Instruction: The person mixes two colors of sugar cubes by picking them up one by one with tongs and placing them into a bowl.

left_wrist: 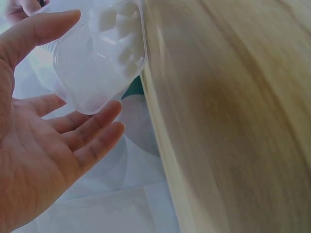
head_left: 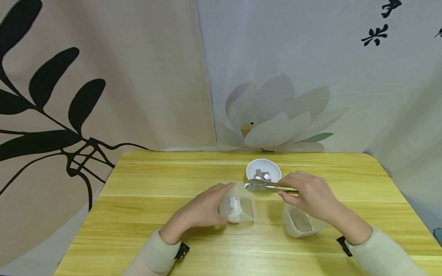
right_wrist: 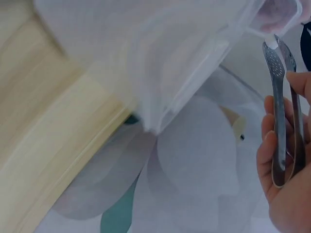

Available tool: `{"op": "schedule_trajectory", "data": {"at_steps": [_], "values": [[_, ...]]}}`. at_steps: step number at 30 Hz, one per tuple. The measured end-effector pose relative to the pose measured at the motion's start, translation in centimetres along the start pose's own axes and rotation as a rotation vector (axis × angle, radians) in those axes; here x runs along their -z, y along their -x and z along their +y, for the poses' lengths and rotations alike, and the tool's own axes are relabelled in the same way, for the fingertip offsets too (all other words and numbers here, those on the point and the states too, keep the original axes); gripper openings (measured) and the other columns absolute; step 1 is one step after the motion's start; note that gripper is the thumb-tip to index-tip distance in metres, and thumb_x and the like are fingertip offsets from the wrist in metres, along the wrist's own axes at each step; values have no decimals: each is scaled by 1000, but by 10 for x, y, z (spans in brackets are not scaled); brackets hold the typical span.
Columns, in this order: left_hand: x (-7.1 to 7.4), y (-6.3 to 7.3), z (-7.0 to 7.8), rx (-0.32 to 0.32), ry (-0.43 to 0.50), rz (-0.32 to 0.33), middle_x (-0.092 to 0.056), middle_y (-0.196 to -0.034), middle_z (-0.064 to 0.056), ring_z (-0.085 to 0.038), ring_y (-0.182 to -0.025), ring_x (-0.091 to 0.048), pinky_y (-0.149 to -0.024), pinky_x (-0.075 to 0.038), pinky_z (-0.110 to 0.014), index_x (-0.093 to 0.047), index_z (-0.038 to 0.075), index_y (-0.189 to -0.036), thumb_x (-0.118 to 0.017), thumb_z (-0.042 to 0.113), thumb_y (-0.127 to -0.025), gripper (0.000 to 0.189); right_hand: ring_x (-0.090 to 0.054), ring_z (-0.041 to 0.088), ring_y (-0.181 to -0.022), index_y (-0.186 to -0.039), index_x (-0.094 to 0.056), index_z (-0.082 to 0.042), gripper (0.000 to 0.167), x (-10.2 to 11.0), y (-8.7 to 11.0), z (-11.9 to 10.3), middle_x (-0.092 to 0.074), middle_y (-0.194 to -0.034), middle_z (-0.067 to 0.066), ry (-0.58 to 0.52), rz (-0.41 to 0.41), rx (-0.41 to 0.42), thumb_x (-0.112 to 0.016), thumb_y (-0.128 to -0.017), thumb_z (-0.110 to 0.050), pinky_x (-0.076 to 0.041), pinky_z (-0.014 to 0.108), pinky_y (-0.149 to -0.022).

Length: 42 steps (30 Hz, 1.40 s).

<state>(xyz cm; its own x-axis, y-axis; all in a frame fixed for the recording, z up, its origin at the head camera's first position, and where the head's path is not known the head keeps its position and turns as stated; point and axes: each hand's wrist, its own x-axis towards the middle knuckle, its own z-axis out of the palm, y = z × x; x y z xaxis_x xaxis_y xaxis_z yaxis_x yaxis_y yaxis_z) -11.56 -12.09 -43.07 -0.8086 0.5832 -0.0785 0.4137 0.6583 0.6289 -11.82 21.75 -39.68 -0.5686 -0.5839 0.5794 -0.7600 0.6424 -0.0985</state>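
Note:
My left hand (head_left: 207,205) grips a translucent plastic container (left_wrist: 80,82) between thumb and fingers. The container lies tipped, with several white cubes (left_wrist: 129,48) gathered along one side of it. In my right hand (head_left: 310,193) is a pair of metal tongs (right_wrist: 278,97) with perforated tips. Pinched at the tips is a small white cube (right_wrist: 271,42), between the left-hand container and a white bowl (head_left: 277,173). Grey-brown and white cubes (head_left: 262,175) lie in the bowl, which the tongs partly overlap in the head view.
Below the right hand stands a second translucent container (head_left: 293,230), partly covered by that hand. All of this is on a wooden table (head_left: 165,172). Behind its far edge hangs a printed cloth (head_left: 165,76) with leaf and flower patterns.

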Motion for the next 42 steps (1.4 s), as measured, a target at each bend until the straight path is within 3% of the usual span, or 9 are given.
{"op": "schedule_trajectory", "data": {"at_steps": [10, 17, 25, 30, 42], "values": [[-1, 1, -1, 4, 1, 2, -50, -152, -6, -21, -128, -55, -104, -50, -44, -33, 14, -165, -85, 16, -74, 105, -68, 17, -74, -101, -79, -15, 25, 11, 10, 27, -76, -94, -2, 71, -12, -188, -86, -77, -14, -46, 29, -48], [-2, 1, -1, 1, 0, 3, -52, -149, -5, -19, -124, -56, -101, -51, -42, -34, 14, -164, -87, 16, -74, 105, -65, 14, -70, -100, -79, -14, 22, 10, 17, 32, -76, -92, -2, 83, 0, -219, -85, -78, -16, -44, 28, -47], [-2, 1, -2, 0, 2, 5, -53, -147, -5, -19, -120, -56, -99, -52, -42, -34, 14, -164, -86, 15, -74, 104, -66, 15, -70, -98, -79, -14, 22, 8, 15, 29, -75, -90, -2, 84, 39, -147, -81, -77, -22, -44, 27, -46], [-2, 1, -1, -8, -6, 9, -54, -145, -6, -19, -119, -57, -98, -52, -42, -34, 13, -164, -86, 15, -74, 103, -69, 16, -74, -98, -78, -16, 25, 5, 13, 21, -75, -92, -3, 54, 19, -135, -85, -73, -20, -44, 26, -47], [-1, 1, -1, 3, -6, 0, -50, -153, -6, -21, -129, -54, -104, -50, -44, -31, 14, -165, -86, 16, -74, 106, -69, 15, -79, -96, -79, -16, 27, -11, 4, -3, -74, -92, -7, 6, -9, -22, -86, -71, -24, -45, 22, -48]]}}
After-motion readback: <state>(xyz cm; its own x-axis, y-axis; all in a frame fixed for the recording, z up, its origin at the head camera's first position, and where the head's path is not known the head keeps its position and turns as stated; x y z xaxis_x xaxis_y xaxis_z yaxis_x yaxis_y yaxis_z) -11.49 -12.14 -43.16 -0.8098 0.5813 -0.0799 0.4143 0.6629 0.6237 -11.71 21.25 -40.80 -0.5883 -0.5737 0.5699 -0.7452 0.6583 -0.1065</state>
